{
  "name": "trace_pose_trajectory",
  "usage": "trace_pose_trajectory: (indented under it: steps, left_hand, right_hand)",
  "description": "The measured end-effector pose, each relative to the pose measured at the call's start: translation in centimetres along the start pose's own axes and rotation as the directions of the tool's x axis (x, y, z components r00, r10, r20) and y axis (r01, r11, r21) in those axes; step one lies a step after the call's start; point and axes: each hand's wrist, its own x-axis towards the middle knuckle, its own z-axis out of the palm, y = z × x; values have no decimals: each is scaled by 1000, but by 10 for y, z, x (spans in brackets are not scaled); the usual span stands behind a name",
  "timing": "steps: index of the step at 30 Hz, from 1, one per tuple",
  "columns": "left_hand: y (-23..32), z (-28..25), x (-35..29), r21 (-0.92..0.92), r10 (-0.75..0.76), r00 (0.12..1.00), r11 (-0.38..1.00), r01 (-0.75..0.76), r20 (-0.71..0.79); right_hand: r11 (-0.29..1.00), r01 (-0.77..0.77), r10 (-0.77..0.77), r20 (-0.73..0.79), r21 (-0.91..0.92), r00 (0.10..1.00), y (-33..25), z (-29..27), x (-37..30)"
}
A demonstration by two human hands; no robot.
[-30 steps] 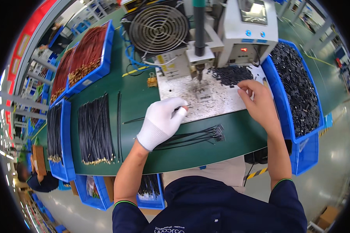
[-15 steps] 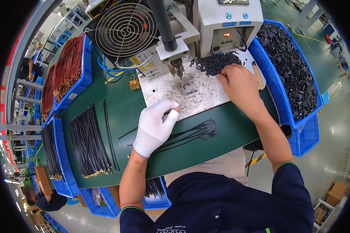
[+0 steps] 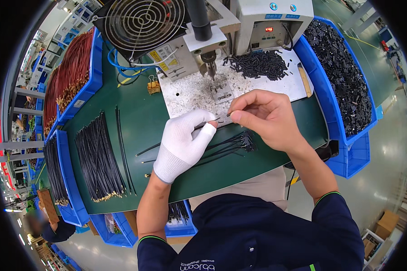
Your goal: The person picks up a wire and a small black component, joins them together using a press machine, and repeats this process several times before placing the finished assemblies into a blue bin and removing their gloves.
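Observation:
My left hand (image 3: 184, 143), in a white glove with a bare thumb tip, pinches a thin black cable (image 3: 148, 150) near its end. The cable's tail runs out to the left beneath the glove. Facing it, my bare right hand (image 3: 267, 118) pinches a small black sleeve (image 3: 229, 114) between thumb and forefinger, close to the cable's tip. Both hands are over the front of the white metal plate (image 3: 185, 100). Under them on the green table lie several black cables with black ends (image 3: 246, 141). A pile of short black sleeves (image 3: 261, 65) lies on the plate's far right.
A press machine (image 3: 209, 58) with a pointed head stands over the plate, beside a fan (image 3: 142, 27). Blue bins hold black parts (image 3: 339, 77) at right and red cables (image 3: 70, 83) at left. A bundle of black cables (image 3: 99, 158) and a wooden-handled tool (image 3: 305, 81) lie nearby.
My right hand has moved from the sleeve pile toward me and left, bringing a small black sleeve up to the cable tip. My left hand stays nearly in place. The view has shifted slightly.

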Motion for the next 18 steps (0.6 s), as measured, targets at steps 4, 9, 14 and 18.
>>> trace_pose_trajectory:
  steps: [4,9,14,18]
  left_hand:
    - [-2,1,-1,24,55,998,998,-54,-16]
    - [-1,1,-2,15,24,1000,1000,-24,-16]
    - [-1,1,-1,0,15,1000,1000,-15,-3]
    - [-3,0,-2,9,46,999,999,-46,-4]
  right_hand:
    - [993,82,-83,-1,-88,997,5,5,0]
    - [986,88,-90,-8,-143,996,6,8,1]
    - [986,79,-80,-5,-148,997,4,10,1]
    - [991,29,-26,25,-131,999,0,10,0]
